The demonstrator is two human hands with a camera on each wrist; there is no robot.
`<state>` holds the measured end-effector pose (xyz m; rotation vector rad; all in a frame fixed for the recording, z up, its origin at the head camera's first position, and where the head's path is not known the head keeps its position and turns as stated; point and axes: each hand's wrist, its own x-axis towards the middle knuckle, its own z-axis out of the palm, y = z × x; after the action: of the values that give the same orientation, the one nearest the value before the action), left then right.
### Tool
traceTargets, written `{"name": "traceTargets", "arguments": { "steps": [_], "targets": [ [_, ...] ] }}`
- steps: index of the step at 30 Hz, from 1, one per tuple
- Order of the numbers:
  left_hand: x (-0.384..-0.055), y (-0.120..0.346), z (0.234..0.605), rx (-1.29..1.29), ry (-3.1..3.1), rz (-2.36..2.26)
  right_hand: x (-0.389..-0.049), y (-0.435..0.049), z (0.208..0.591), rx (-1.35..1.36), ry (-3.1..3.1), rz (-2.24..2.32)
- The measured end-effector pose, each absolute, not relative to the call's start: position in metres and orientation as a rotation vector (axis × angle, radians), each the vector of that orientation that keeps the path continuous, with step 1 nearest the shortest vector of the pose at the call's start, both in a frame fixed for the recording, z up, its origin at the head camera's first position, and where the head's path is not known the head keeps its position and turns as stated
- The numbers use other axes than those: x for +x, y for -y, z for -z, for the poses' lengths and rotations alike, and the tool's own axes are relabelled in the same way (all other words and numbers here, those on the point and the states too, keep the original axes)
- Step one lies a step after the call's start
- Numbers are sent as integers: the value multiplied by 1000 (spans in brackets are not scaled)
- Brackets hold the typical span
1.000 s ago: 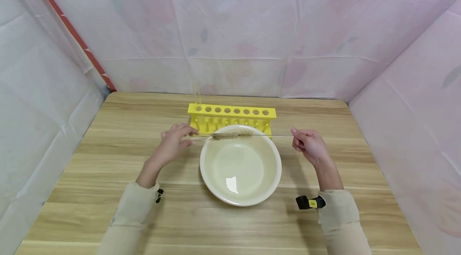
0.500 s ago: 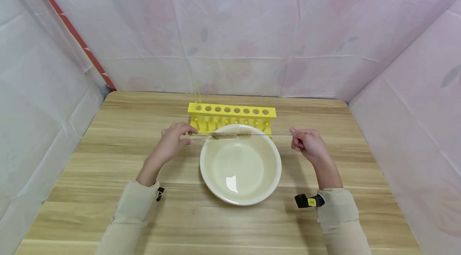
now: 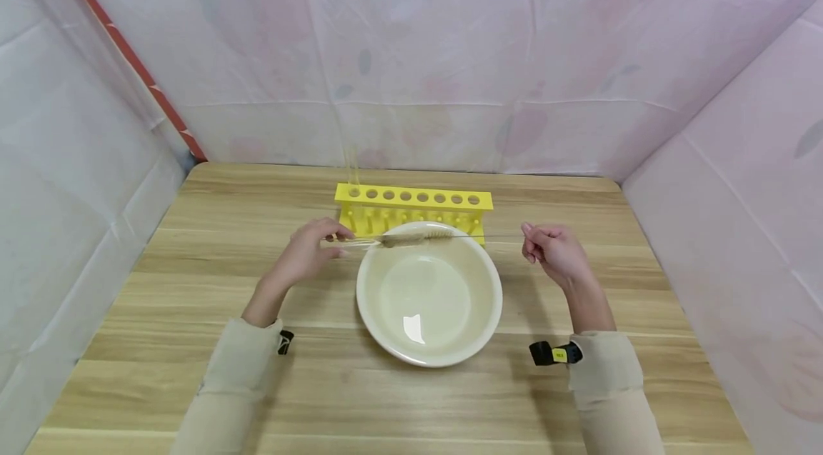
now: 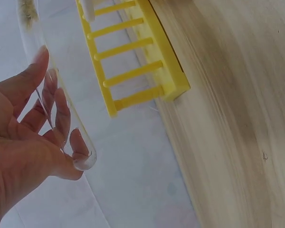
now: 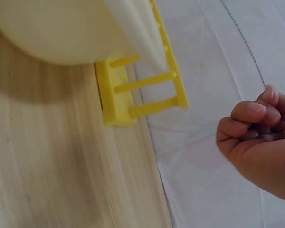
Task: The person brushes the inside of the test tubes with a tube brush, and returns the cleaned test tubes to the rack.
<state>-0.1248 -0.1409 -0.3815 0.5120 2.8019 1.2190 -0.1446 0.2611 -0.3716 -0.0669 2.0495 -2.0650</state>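
My left hand [image 3: 311, 248] grips a clear glass test tube [image 4: 61, 109] near its rounded closed end, thumb on one side and fingers on the other. The tube lies roughly level above the far part of a cream bowl [image 3: 494, 291]. Inside its mouth end sits a test tube brush [image 3: 401, 240] with tan bristles, some of which stick out to the right. Between thumb and forefinger, my right hand [image 3: 558, 251] pinches the end of the brush's twisted wire handle [image 5: 247, 45]; its other fingers are curled in.
Behind the bowl stands a yellow test tube rack [image 3: 414, 206] with a row of holes and pegs. Another clear test tube [image 3: 352, 169] stands upright in its leftmost hole. The bowl holds water with a bright reflection. Cloth walls [image 3: 411, 69] enclose the wooden table [image 3: 418, 412].
My right hand has shifted slightly left, then back right, and the brush handle now slants a little upward to the right. The left hand stays nearly still with the tube.
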Motion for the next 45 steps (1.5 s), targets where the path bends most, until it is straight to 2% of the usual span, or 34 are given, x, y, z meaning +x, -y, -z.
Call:
{"name": "traceTargets", "arguments": {
  "steps": [4,8,17,24,38,45],
  "targets": [
    [-129,146,382,552,-2751,-1270,-142,-262,378,-230,-2415,1878],
    [-130,148,384,574,-2726,-1298,-141,-264,380,-270,-2508,1832],
    [-120,137,383,477,-2886,-1146,-143,-262,370,107,-1734,2191],
    [-115,135,384,495,-2910,-1149,-146,-267,368,210,-1453,2176],
    [-126,148,387,490,-2788,-1337,-138,-269,386,-220,-2051,2168],
    [-128,153,390,499,-2780,-1360,-138,-270,387,-283,-2333,1989]
  ]
}}
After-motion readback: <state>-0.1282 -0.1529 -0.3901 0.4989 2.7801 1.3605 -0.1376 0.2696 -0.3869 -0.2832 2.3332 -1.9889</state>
